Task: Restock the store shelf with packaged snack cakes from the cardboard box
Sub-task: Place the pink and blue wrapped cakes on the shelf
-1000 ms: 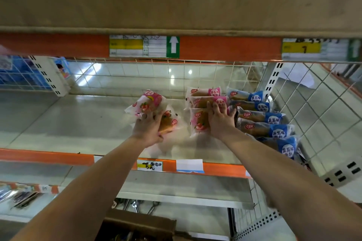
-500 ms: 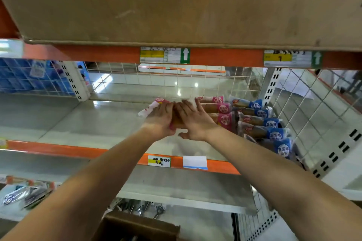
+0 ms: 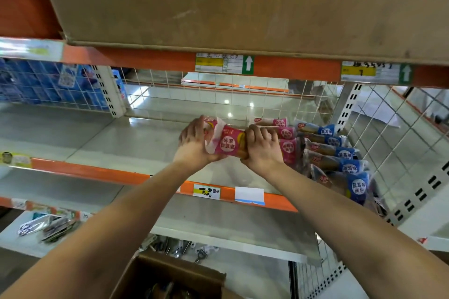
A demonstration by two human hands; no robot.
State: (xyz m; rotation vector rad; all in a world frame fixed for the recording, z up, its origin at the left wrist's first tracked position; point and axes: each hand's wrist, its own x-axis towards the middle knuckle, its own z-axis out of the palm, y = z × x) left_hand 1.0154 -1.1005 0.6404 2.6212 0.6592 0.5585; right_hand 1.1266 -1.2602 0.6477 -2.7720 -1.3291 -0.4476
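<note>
A pink-labelled snack cake pack [image 3: 227, 144] is held between both hands above the grey shelf [image 3: 102, 143]. My left hand [image 3: 194, 147] grips its left end and my right hand [image 3: 263, 147] grips its right end. Just right of my right hand stands a row of pink packs [image 3: 283, 132]. Further right, a row of blue packs [image 3: 340, 153] runs toward the shelf front. The open cardboard box [image 3: 170, 272] shows at the bottom edge, below my arms.
A large cardboard carton [image 3: 218, 14] with red print sits on the shelf above. A wire-mesh divider [image 3: 401, 133] closes the right side. Wire mesh [image 3: 218, 94] backs the shelf. Price tags [image 3: 206, 192] hang on the orange front rail. Packaged tools [image 3: 48, 226] lie on the lower left shelf.
My hands came together on the pink packs: a second ago the left held them alone and the right lay on the shelved row. The view tilted up, showing more of the carton.
</note>
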